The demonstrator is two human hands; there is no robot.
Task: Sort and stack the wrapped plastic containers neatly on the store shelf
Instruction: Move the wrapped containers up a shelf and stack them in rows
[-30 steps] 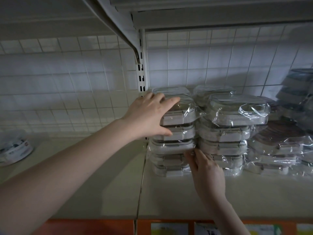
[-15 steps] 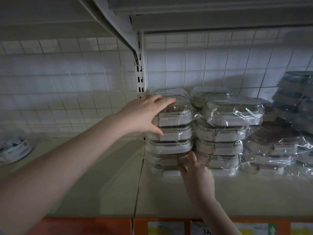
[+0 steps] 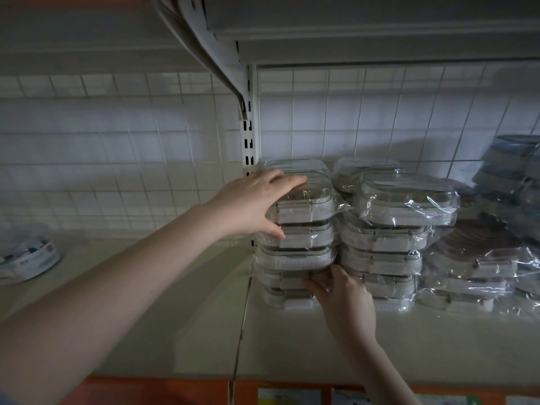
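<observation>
A stack of wrapped plastic containers point(image 3: 295, 244) stood on the cream store shelf point(image 3: 181, 317), just right of the slotted white upright point(image 3: 249, 141) and against the wire-grid back panel point(image 3: 380, 112). The left hand point(image 3: 251, 206) lay over the top container point(image 3: 304, 197) of that stack, fingers stretched nearly straight across its lid and the thumb pressed against the front of the container below; the hand cupped the corner rather than closing round it. The right hand point(image 3: 344, 305) reached up from below at the stack's lower right corner, its fingertips curled against the wrap of the second container from the bottom; whether they pinched the film or only pressed it could not be told. The stack sat between the two hands, top-left and bottom-right. Touching it on the right stood a second stack of the same containers point(image 3: 385, 244), its top one tilted. Further right lay brown-lidded wrapped containers point(image 3: 479, 252), then a darker stack point(image 3: 514, 182) at the edge. A round wrapped item point(image 3: 26, 258) rested far left on the shelf
</observation>
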